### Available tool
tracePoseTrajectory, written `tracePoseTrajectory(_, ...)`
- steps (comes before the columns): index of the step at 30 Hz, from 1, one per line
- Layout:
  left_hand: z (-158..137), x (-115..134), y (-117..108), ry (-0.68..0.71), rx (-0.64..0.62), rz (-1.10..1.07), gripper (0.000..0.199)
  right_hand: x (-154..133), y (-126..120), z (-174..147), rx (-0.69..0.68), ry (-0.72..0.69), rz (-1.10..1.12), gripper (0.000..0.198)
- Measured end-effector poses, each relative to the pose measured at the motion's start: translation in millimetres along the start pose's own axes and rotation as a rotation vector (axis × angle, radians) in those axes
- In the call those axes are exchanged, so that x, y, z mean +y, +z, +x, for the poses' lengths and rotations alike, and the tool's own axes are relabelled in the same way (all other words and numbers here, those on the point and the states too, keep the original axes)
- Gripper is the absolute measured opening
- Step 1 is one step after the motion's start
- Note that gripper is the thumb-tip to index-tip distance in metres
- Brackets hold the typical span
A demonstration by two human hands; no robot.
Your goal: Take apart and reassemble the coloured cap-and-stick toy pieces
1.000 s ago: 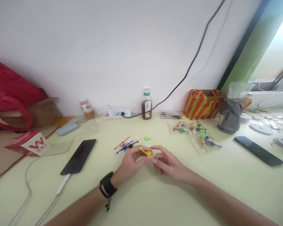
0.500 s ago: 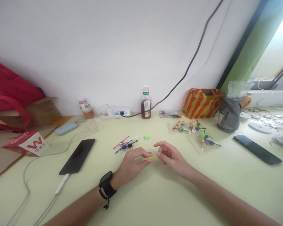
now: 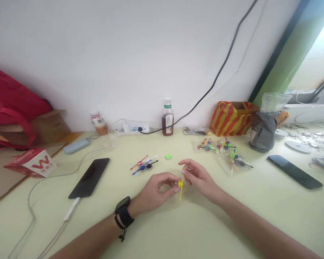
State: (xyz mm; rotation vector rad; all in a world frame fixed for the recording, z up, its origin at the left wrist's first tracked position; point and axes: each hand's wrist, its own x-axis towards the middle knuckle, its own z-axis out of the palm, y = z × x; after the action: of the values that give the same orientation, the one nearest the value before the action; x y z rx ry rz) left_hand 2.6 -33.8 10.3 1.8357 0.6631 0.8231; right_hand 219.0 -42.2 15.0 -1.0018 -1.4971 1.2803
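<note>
A yellow arrow spinner point(image 3: 181, 190) with a round hub stands nearly upright between my hands, above the table. My left hand point(image 3: 159, 189) is closed, pinching it at the hub between thumb and fingertips. The fingers of my right hand point(image 3: 198, 178) are closed at the upper end of the yellow arrow, though the exact contact is small. Beyond my hands lies a small green round base point(image 3: 168, 157). To the left of it, red, white, blue and black arrow spinners point(image 3: 144, 165) lie in a cluster on the table.
Clear bags of coloured spinners point(image 3: 233, 158) lie at right. A black phone point(image 3: 89, 178) with a charging cable is at left, another phone point(image 3: 294, 172) at far right. A drink bottle point(image 3: 167, 118), a power strip point(image 3: 133, 130) and a striped bag point(image 3: 230, 118) stand along the wall.
The yellow arrow has swung from lying nearly flat to nearly upright. My left hand has shifted slightly right, and my right fingertips have moved onto the arrow's upper end.
</note>
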Motion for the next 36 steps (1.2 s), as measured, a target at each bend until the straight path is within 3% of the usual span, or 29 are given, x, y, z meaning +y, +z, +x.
tracePoseTrajectory(3, 1.2, -2.9, 0.6, -0.046, 0.06, -0.045, 0.025, 1.7, -2.1, 1.3, 0.058, -0.039, -0.022, 0.033)
tracePoseTrajectory(7, 3.6, -6.9, -1.6, -0.094, 0.156, -0.116, 0.021, 6.6, -7.1, 2.5, 0.137, -0.18, -0.221, 0.029)
tracePoseTrajectory(10, 4.4, -8.2, -3.4, -0.1, 0.185, -0.143, 0.017, 9.0, -8.6, 0.7, 0.124, -0.315, -0.384, 0.03)
tracePoseTrajectory(12, 4.7, -8.6, -4.1, -0.088, 0.203, -0.142, 0.019, 9.8, -7.0, -1.8, 0.09, -0.363, -0.419, 0.042)
tracePoseTrajectory(15, 5.0, -8.3, -4.6, -0.064, 0.212, -0.137, 0.02, 10.3, -3.1, -5.0, 0.045, -0.321, -0.359, 0.055)
tracePoseTrajectory(17, 5.2, -7.5, -4.7, -0.049, 0.225, -0.128, 0.02, 10.0, -1.5, -5.5, -0.015, -0.232, -0.312, 0.034)
tracePoseTrajectory(18, 5.2, -7.0, -4.7, -0.045, 0.239, -0.121, 0.02, 9.8, -1.3, -5.0, -0.042, -0.186, -0.291, 0.035)
tracePoseTrajectory(20, 5.3, -6.2, -4.7, -0.045, 0.268, -0.108, 0.02, 9.2, -2.0, -3.0, -0.06, -0.119, -0.248, 0.057)
tracePoseTrajectory(22, 5.5, -6.1, -4.6, -0.055, 0.283, -0.103, 0.021, 8.5, -3.3, -0.4, -0.036, -0.096, -0.211, 0.062)
tracePoseTrajectory(29, 5.2, -8.9, -4.6, -0.044, 0.232, -0.134, 0.02, 0.7, -0.2, -0.4, -0.042, -0.057, -0.098, 0.033)
tracePoseTrajectory(36, 4.7, -8.4, -4.1, -0.047, 0.146, -0.14, 0.025, 3.1, 6.5, -1.7, -0.081, -0.061, -0.104, 0.03)
